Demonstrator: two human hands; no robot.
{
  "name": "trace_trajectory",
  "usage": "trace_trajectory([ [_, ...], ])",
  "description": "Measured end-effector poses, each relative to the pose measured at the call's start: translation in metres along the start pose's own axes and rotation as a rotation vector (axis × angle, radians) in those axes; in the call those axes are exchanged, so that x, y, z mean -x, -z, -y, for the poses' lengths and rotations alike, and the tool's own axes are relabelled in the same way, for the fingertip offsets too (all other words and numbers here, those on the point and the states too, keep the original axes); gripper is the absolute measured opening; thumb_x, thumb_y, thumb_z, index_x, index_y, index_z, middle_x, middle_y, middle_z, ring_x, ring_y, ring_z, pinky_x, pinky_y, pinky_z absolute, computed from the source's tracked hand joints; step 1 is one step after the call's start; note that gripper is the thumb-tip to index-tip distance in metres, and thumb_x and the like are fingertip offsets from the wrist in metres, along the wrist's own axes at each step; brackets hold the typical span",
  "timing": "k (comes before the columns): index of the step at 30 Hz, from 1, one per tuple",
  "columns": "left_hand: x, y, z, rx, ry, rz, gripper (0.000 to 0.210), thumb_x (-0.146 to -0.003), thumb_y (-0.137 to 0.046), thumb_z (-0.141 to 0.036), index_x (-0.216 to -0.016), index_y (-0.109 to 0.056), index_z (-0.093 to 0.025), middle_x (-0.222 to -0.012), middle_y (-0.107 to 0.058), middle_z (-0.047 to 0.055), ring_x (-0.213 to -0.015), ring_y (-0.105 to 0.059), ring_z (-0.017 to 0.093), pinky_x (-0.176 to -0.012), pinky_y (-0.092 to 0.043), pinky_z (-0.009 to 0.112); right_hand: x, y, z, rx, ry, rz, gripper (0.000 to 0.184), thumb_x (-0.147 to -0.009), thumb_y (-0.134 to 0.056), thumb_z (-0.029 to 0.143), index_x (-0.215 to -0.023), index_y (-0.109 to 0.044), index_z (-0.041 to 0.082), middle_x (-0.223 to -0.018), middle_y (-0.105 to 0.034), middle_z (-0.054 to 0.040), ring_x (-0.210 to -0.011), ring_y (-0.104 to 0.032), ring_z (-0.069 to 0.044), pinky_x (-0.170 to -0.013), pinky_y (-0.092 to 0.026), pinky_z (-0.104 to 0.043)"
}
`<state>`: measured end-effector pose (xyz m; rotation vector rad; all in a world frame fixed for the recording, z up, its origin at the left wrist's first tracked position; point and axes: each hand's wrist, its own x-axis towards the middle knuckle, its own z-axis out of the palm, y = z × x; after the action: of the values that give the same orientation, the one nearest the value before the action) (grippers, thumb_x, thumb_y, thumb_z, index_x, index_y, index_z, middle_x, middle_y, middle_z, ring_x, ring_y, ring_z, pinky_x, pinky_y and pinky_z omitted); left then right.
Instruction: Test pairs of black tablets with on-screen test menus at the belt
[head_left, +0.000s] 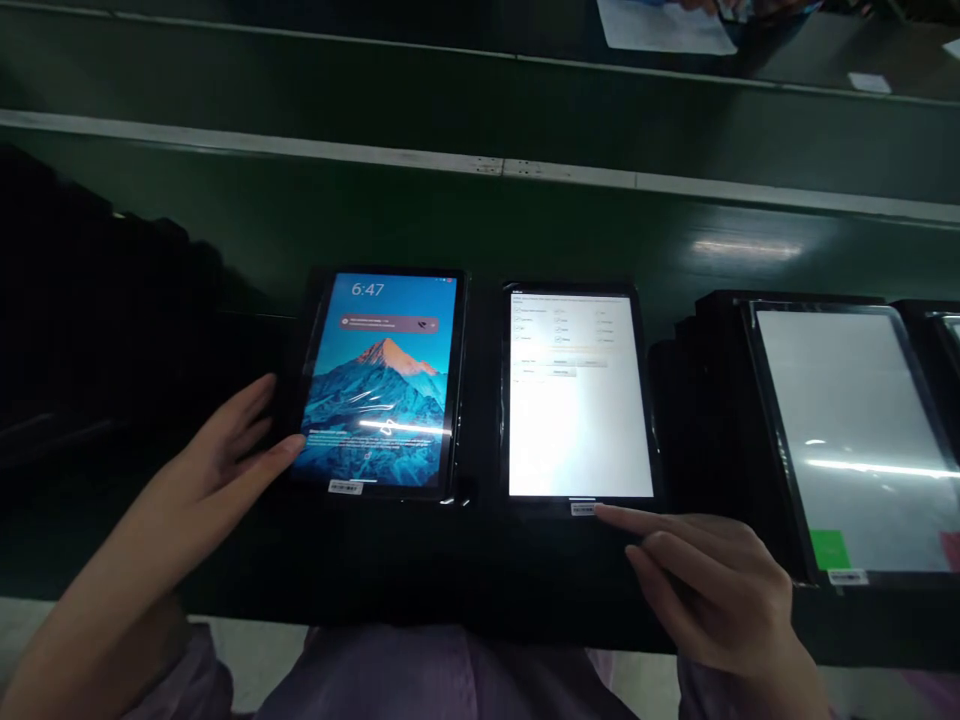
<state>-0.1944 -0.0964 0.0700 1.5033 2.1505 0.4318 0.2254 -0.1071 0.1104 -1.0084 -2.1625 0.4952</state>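
Observation:
A tablet (pixel 382 390) with a mountain picture and the time 6:47 on its screen lies face up at centre left. My left hand (pixel 225 460) is at its left edge, thumb tip against the lower corner and fingers spread. To the right lies a second tablet (pixel 577 430), its white screen showing rows of checkboxes and grey buttons. My right hand (pixel 720 580) has its index finger stretched to the small barcode label (pixel 583 509) on that tablet's bottom edge. The other fingers are curled loosely, with nothing seen in them.
Further right a tablet (pixel 862 420) with a pale screen and a green corner square rests on dark stacked items; another is cut off at the edge. Dark stacked shapes (pixel 112 290) stand at left. A pale strip (pixel 300 150) crosses the green surface. Beyond are papers (pixel 660 28) and someone's hand.

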Motion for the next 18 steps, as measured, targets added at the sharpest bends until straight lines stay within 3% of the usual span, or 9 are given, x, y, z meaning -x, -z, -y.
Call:
trace_trajectory([
  [3,0.009,0.004,-0.02,0.177,0.165,0.067,0.091,-0.081,-0.067,-0.07,-0.162,-0.039,-0.039,-0.167,-0.048,0.006,-0.15,-0.049,0.037,-0.116,-0.05,0.056,-0.001,-0.002,-0.003,-0.012,0.01,0.007,0.024,-0.094,-0.057,0.001,-0.08,-0.058,0.021,-0.088,-0.083,-0.0063,-0.052,-0.073,-0.015,-0.046,-0.062,-0.021],
  [7,0.006,0.002,-0.039,0.151,0.269,0.127,0.11,-0.07,-0.075,-0.066,-0.166,-0.031,-0.036,-0.169,-0.044,0.006,-0.149,-0.049,0.04,-0.121,-0.044,0.062,-0.008,-0.006,-0.007,-0.009,0.029,-0.011,0.024,-0.093,-0.059,-0.001,-0.082,-0.059,0.02,-0.084,-0.082,-0.0045,-0.051,-0.073,-0.015,-0.047,-0.063,-0.021],
  [9,-0.005,-0.001,-0.049,0.117,0.277,0.097,0.111,-0.072,-0.075,-0.061,-0.168,-0.026,-0.031,-0.171,-0.039,0.008,-0.152,-0.045,0.04,-0.124,-0.039,0.063,-0.011,-0.008,-0.007,-0.021,0.037,-0.018,0.024,-0.093,-0.06,-0.001,-0.082,-0.06,0.02,-0.084,-0.082,-0.0047,-0.053,-0.074,-0.015,-0.047,-0.063,-0.021],
  [13,-0.028,-0.004,-0.069,0.207,0.232,-0.079,0.103,-0.084,-0.072,-0.046,-0.168,-0.022,-0.014,-0.171,-0.038,0.019,-0.154,-0.042,0.037,-0.127,-0.036,0.056,-0.014,-0.007,-0.004,-0.013,0.032,-0.036,0.024,-0.093,-0.061,-0.001,-0.081,-0.061,0.021,-0.083,-0.082,-0.0054,-0.055,-0.076,-0.016,-0.046,-0.062,-0.019],
  [18,-0.019,-0.001,-0.064,0.389,0.253,-0.068,0.085,-0.092,-0.067,-0.042,-0.166,-0.031,-0.027,-0.168,-0.045,0.011,-0.153,-0.046,0.03,-0.124,-0.041,0.05,-0.007,-0.001,-0.002,0.034,-0.008,-0.036,0.024,-0.094,-0.061,0.001,-0.081,-0.062,0.021,-0.089,-0.083,-0.0065,-0.056,-0.076,-0.016,-0.047,-0.062,-0.019],
])
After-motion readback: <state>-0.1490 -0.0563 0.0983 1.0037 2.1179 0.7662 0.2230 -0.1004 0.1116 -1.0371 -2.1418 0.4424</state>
